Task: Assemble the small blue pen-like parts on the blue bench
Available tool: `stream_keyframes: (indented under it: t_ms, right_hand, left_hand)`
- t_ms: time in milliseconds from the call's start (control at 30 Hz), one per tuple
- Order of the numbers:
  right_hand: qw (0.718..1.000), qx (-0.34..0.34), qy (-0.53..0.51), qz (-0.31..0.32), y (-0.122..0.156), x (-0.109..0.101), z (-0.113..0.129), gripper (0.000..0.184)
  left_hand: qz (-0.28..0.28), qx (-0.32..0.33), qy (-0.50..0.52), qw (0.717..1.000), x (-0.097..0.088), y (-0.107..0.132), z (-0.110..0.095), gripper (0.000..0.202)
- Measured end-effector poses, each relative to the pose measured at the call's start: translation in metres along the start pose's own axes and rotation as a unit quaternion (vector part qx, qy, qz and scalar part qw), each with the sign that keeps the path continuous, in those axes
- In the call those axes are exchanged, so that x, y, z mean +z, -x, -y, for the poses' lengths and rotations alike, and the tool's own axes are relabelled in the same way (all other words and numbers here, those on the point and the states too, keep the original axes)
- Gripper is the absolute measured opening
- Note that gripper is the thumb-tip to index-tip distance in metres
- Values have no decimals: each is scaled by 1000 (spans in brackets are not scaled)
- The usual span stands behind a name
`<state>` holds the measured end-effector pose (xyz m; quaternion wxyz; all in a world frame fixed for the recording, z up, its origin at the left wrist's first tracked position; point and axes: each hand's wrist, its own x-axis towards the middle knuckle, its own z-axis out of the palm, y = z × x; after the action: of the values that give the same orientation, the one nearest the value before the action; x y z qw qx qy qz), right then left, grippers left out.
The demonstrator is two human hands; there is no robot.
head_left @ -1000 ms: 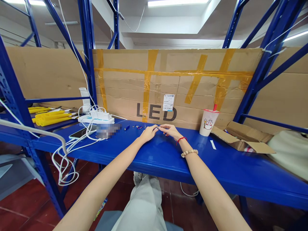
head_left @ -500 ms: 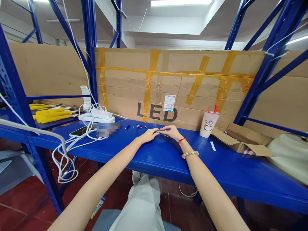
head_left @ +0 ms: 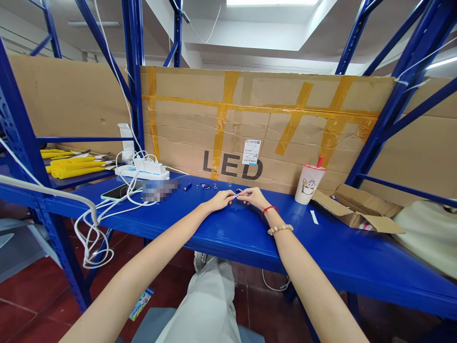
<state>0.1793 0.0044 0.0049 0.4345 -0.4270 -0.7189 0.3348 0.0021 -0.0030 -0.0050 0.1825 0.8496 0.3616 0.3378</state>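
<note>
1. The left hand [head_left: 218, 200] is resting on the blue shelf [head_left: 228, 233], w/ its fingertips pinching one end of a tiny silver part [head_left: 236, 196].
2. The right hand [head_left: 253, 197] is resting just beside it, and its fingertips are pinching the other end of the same part.
3. The two hands are meeting fingertip to fingertip over the part, so both are closing on it. It's too small to tell what kind of part it is.
4. The part is sitting just above the shelf, abt in the middle, in front of the big cardboard box [head_left: 264, 128] w/ "LED" on it.
5. A red string [head_left: 269, 208] and a bead bracelet [head_left: 280, 229] are sitting on the right wrist.
6. A few more small bits [head_left: 205, 186] are lying on the shelf, near the hands and closer to the box. One is blue.
7. A white cup [head_left: 309, 184] w/ a red straw is standing upright to the right of the hands, well apart from them.
8. An open cardboard box [head_left: 360, 209] is lying further right, next to the cup.
9. A white power strip [head_left: 143, 170] is lying at the left back of the shelf, w/ white cables [head_left: 96, 228] hanging over the shelf's front edge.
10. A phone [head_left: 116, 192] is lying flat near the cables.
11. Yellow tubes [head_left: 73, 166] are lying on the next shelf, far left.
12. The person's leg in light pants [head_left: 210, 305] is showing under the shelf.
</note>
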Motion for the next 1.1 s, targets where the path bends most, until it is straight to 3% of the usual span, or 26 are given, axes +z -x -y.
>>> stream_keyframes:
  t_ms: [433,833,1100]
  right_hand:
    - [999,-47,26,-2,-4,1,0,46]
    - [998,-41,46,-23,1,2,15,48]
    - [998,-19,50,-20,1,3,17,49]
  left_hand:
    - [-49,-8,69,996,3,0,5,10]
    - [-88,17,109,990,6,-2,3,8]
    - [-92,38,79,992,4,1,-3,4]
